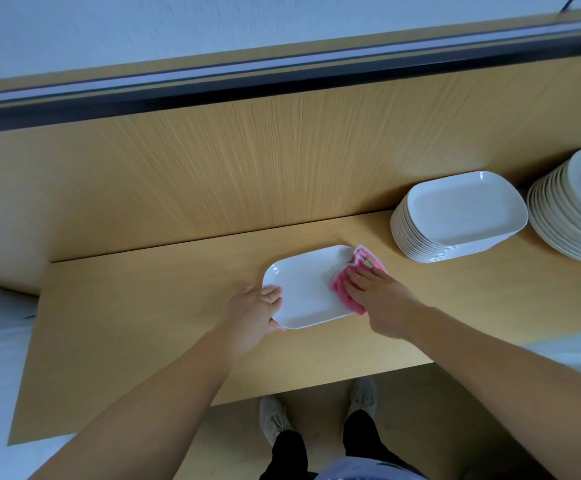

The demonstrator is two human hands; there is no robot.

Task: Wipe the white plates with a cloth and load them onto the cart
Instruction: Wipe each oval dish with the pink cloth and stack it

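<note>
A light wooden table [143,323] with a fine grain carries everything, and an upright panel [247,168] of the same wood rises from its far edge. A single white plate [306,289] lies flat on the tabletop between the left hand [252,313], which grips its near left corner, and the right hand [379,296]. Under the right hand's flat fingers a pink cloth [342,289] covers the plate's right end. Beyond and to the right of the right hand stands a stack of rectangular plates [462,209]. Just beside it, farther right, a second stack of rounder plates [580,209] runs out of view.
</note>
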